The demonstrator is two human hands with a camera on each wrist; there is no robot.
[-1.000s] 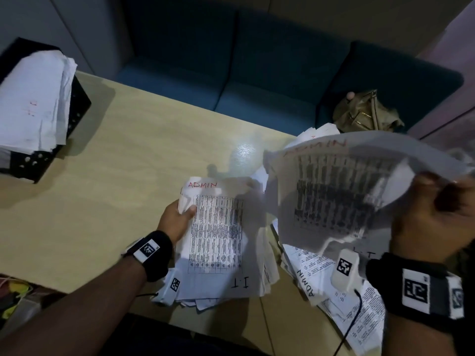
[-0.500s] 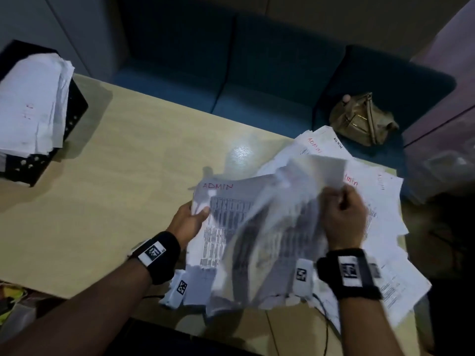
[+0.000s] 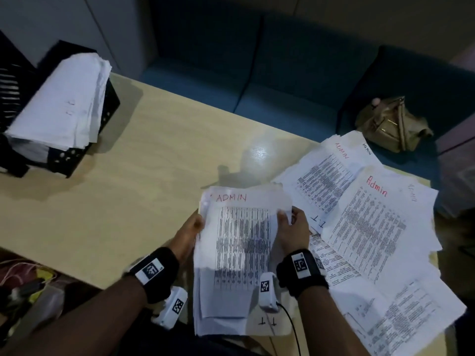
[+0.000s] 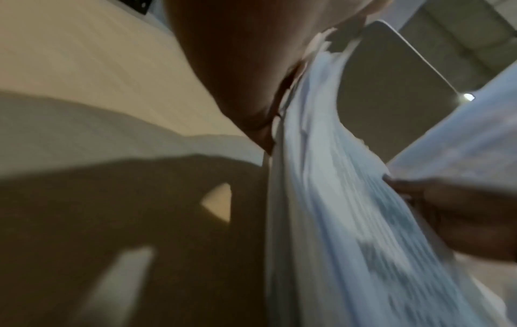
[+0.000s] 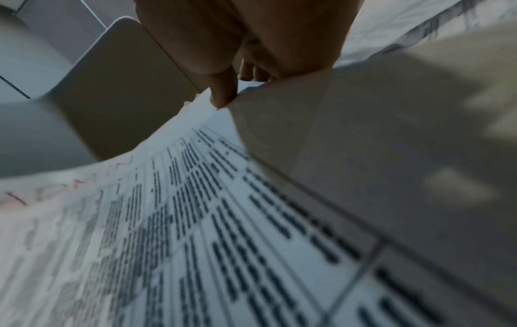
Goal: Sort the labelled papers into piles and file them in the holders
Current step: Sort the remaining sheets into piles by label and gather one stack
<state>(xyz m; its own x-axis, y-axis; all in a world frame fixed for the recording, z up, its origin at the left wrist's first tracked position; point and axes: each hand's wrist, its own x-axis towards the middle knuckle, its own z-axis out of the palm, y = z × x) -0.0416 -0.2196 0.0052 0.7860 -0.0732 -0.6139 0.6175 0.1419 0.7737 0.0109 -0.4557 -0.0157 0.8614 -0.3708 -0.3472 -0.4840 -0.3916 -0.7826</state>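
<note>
- Nearest your body, at the table's front edge, you hold a thick stack of papers between both hands, its top sheet headed "ADMIN" in red.
- Your left hand grips the stack's left edge; the left wrist view shows the palm pressed against the layered sheet edges, though the fingertips are hidden behind the paper.
- Your right hand pinches the top sheet's right edge near its upper corner, thumb on the printed face, fingers curled behind.
- At the bottom of the stack, lower sheets stick out, and one shows the letters "IT", so this pile looks mixed or not yet squared.
- Just to your right, a loose spread of papers lies fanned over the table's right end. Several show "Admin" labels and one shows "IT". These appear unsorted.
- Far to your left, a black perforated holder stands at the table's back corner, already holding a leaning bundle of filed papers. Its label is too faint to read.
- Beyond the table runs a blue sofa with a tan bag on it.
- Judging by this, one batch is filed, while sorting the spread and filing the Admin and IT piles remain.
</note>
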